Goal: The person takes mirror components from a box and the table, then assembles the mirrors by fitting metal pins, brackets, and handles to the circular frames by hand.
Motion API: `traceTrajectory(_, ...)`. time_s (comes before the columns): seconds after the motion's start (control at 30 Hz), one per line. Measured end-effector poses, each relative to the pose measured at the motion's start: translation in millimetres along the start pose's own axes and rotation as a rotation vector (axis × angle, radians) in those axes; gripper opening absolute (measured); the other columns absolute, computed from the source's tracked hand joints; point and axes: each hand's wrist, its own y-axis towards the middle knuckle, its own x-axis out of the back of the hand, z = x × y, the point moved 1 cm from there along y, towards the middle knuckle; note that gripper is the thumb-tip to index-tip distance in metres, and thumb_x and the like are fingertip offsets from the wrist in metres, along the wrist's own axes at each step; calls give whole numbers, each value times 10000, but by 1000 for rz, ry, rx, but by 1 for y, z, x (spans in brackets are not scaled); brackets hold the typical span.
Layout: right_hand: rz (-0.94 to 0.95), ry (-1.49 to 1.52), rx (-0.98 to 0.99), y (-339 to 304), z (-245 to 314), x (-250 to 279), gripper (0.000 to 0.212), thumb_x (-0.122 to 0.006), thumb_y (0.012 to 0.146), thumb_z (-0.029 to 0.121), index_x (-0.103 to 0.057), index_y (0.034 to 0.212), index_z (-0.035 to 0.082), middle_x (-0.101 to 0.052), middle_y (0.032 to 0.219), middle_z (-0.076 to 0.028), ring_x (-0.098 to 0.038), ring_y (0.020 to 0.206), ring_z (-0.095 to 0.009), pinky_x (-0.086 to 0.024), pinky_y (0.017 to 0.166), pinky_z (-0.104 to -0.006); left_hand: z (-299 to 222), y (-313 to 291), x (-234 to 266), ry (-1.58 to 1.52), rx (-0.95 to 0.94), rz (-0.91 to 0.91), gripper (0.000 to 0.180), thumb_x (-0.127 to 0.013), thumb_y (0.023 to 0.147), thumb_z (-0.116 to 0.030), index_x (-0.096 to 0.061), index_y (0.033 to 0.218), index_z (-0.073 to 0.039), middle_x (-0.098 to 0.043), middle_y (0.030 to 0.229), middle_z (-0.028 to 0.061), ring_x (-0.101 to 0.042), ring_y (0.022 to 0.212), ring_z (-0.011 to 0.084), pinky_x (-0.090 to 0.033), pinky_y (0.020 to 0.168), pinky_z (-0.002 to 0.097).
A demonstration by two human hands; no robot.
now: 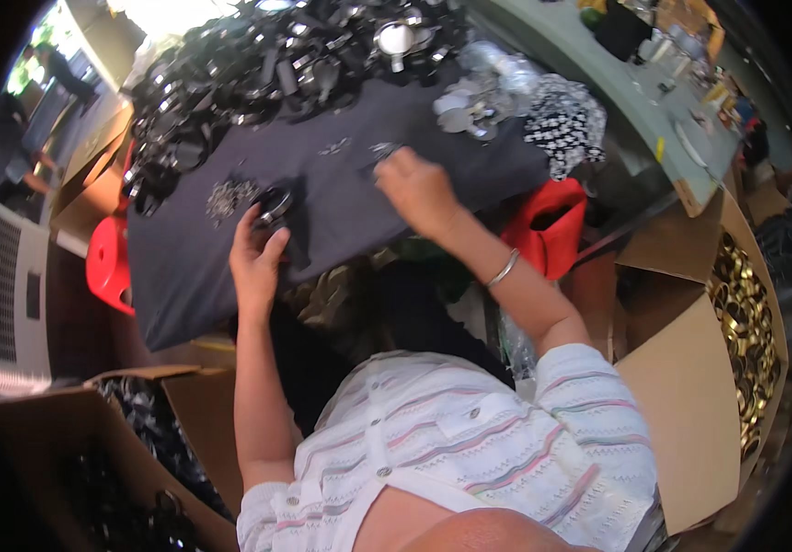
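Observation:
My left hand (pixel 260 262) grips a black piece with a shiny round ring (pixel 274 204) at its top and a dark handle-like part hanging below. It is held over the near part of the dark cloth (pixel 341 198) on the table. Beside it on the left lies a heap of small metal parts (pixel 229 199). Farther right, my right hand (pixel 417 191) is closed with its fingertips down at a few small metal bits (pixel 383 147); what is between the fingers is hidden. Another small scatter of metal bits (pixel 333 146) lies between the hands.
A large pile of black and shiny pieces (pixel 295 69) covers the table's back. Silver discs (pixel 465 106) and a black-and-white patterned cloth (pixel 565 120) lie right, above a red cloth item (pixel 550 230). Cardboard boxes hold gold rings (pixel 744 340) and black parts (pixel 152 423). A red stool (pixel 107 265) stands left.

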Motion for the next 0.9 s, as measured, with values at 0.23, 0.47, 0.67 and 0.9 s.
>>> traceTrajectory(0.23,123,-149,134,-31,32,1,79,-546,677,138,-486,669,87,-446,743,-60,-530,696,-204,-453,589,-322,0,-2,6,-25,-5,34,530,-627,816,-71,-419,1301,-32,-565,813,5,-506,694,63,-433,563,199)
traceTrajectory(0.47,126,-273,178,-12,10,20,92,-552,658,161,-477,673,109,-441,688,-54,-492,651,-216,-409,571,-333,-1,-2,4,-69,-3,41,493,-577,834,-59,-431,1302,-19,-530,821,2,-505,716,65,-446,582,203)
traceTrajectory(0.67,-172,264,-16,56,26,24,57,-609,739,15,-558,748,40,-570,708,-80,-585,633,-236,-455,535,-341,3,1,2,-57,-50,38,667,-636,790,-45,-315,1375,-33,-560,830,44,-514,672,93,-433,559,226)
traceTrajectory(0.9,-241,741,-4,75,73,-62,110,-668,717,-30,-602,790,17,-621,786,-86,-600,658,-211,-472,578,-288,8,-1,1,-40,-89,49,801,-637,810,-47,-145,1440,-109,-557,793,33,-502,670,83,-442,561,223)
